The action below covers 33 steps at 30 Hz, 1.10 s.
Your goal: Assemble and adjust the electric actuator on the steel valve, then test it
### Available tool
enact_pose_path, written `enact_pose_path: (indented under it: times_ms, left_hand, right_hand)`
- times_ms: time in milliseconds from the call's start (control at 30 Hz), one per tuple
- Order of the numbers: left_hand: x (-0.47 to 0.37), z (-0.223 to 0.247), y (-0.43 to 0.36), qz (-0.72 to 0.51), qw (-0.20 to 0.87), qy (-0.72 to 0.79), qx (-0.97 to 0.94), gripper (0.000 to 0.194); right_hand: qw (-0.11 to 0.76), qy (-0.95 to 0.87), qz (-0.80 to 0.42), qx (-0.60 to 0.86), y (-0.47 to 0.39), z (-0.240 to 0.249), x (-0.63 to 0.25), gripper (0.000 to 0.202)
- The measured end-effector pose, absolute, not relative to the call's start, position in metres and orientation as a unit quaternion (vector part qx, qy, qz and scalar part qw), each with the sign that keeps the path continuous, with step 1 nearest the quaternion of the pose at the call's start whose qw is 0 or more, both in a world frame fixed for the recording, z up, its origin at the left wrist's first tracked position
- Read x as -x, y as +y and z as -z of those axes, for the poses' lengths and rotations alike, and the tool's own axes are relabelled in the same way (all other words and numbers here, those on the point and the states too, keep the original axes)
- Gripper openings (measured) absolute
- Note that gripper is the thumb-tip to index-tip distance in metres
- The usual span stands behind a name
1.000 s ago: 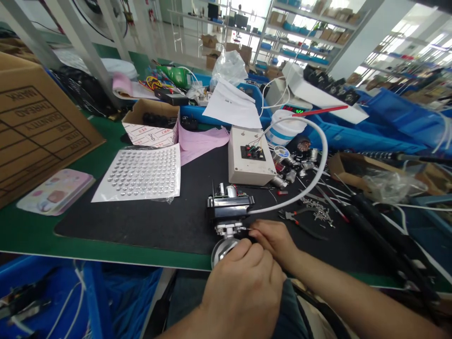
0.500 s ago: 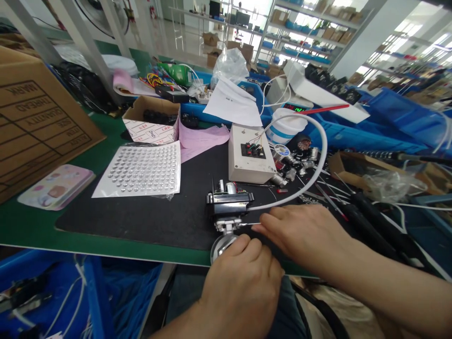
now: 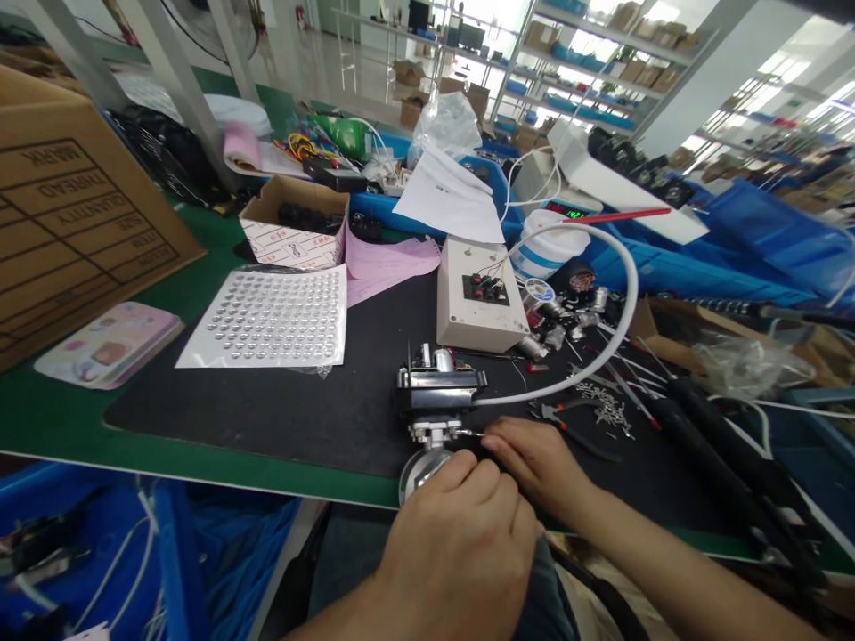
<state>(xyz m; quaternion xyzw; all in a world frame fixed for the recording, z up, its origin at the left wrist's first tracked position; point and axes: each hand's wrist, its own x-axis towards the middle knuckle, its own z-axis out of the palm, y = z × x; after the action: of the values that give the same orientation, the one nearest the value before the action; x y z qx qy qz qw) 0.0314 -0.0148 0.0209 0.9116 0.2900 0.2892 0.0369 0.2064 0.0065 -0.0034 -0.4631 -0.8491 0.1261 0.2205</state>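
A black actuator box [image 3: 441, 392], with electronic parts on top and a white cable [image 3: 574, 374] leading out of its side, stands at the mat's front edge. Beneath it is a steel bracket [image 3: 431, 434] joined to a round metal valve [image 3: 418, 470]. My left hand [image 3: 460, 543] is closed around the valve, its fingers hiding most of that part. Just right of the bracket, my right hand [image 3: 534, 458] pinches a thin metal tool [image 3: 471, 434] whose tip meets the bracket. Its kind is too small to make out, and the fingers cover its other end.
Behind the actuator stands a beige switch box [image 3: 477, 303] with wires. Cutting pliers [image 3: 574, 427] and loose screws [image 3: 607, 409] lie to the right, near black-handled tools [image 3: 708, 436]. A sheet of clear round pads [image 3: 267, 316] and an open small carton [image 3: 294, 223] are on the left.
My right hand and forearm have swung lower and turned, uncovering the pliers and screws. The tool stays at the bracket. My left hand keeps its grip; the view has shifted slightly.
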Motion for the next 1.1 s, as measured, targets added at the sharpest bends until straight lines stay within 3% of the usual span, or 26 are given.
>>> enact_pose_path:
  times_ms: [233,433,600,733,1100]
  left_hand:
    - [-0.030,-0.023,-0.016,-0.286,0.042,0.289,-0.913,0.018]
    - [-0.029,-0.019,-0.015,-0.302,0.060,0.277,-0.910,0.008]
    - [-0.036,-0.013,-0.016,-0.364,0.028,0.297,-0.882,0.023]
    - [-0.044,-0.013,-0.017,-0.393,-0.016,0.312,-0.865,0.035]
    - [-0.035,-0.013,-0.011,-0.386,0.018,0.294,-0.874,0.024]
  right_hand:
    - [0.053,-0.895,0.093,0.433,0.011,-0.063,-0.207,0.053]
    - [-0.022,-0.906,0.122,0.406,0.018,-0.090,-0.175,0.027]
    - [0.062,-0.901,0.156,0.400,0.016,-0.075,-0.185,0.046]
    - [0.107,-0.881,0.164,0.430,0.007,-0.059,-0.196,0.044]
    - [0.151,-0.878,0.161,0.424,0.016,-0.044,-0.200,0.048]
